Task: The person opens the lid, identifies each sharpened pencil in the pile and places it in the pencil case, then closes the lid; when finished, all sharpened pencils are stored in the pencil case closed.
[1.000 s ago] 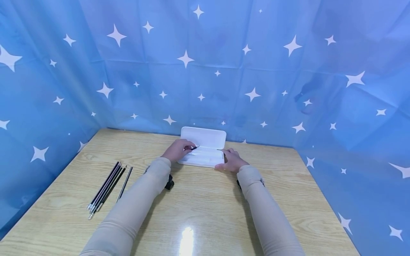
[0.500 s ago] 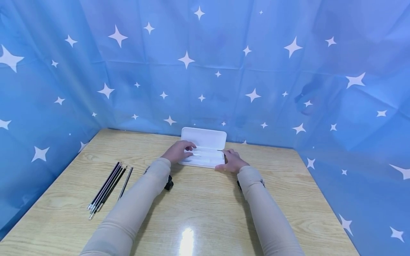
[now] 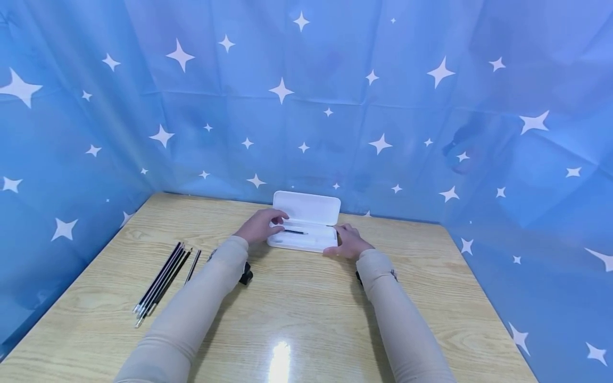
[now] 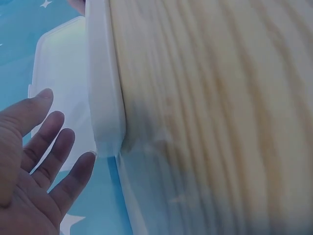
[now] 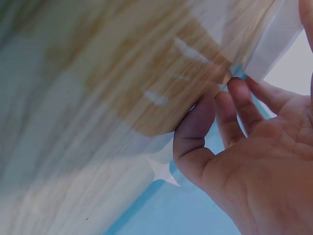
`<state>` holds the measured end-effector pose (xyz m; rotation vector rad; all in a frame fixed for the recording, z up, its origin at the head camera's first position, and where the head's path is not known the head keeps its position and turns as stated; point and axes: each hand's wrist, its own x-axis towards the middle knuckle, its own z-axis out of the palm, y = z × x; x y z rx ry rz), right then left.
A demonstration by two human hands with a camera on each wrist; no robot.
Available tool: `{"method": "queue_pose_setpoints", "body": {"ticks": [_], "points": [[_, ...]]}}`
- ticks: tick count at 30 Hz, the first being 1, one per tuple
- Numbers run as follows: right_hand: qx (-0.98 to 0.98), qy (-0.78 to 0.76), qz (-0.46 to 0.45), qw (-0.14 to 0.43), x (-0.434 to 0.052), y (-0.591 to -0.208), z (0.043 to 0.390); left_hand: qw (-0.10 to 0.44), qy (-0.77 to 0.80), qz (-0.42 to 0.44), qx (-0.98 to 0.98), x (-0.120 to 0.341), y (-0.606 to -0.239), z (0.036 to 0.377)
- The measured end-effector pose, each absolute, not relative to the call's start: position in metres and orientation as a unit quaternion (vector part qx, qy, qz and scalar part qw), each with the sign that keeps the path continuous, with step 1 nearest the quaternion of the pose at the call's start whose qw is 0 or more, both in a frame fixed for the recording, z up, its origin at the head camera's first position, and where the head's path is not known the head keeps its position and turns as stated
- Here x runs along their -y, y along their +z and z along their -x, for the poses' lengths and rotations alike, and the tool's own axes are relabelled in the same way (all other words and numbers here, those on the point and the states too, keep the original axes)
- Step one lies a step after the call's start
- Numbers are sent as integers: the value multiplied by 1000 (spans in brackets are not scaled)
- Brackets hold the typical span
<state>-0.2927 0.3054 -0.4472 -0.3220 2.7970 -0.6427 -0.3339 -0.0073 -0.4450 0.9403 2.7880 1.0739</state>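
Left hand (image 3: 259,227), fingers straight and relaxed, at left end of white case (image 3: 306,234); holds nothing. Right hand (image 3: 349,242) rests open against its right end. Case: smooth matte plastic, rounded corners, lid upright, at table's far middle. One thin dark pen (image 3: 294,232) inside. Glossy wood-grain table (image 3: 297,314); slim dark pens (image 3: 160,282) bundled left.
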Motion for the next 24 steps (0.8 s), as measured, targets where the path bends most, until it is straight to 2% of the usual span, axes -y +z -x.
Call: {"method": "queue_pose_setpoints", "body": {"ticks": [24], "points": [[-958,-231,115,124,-306,-444,289,-11,322,-296,-899,64,-447,322]]}}
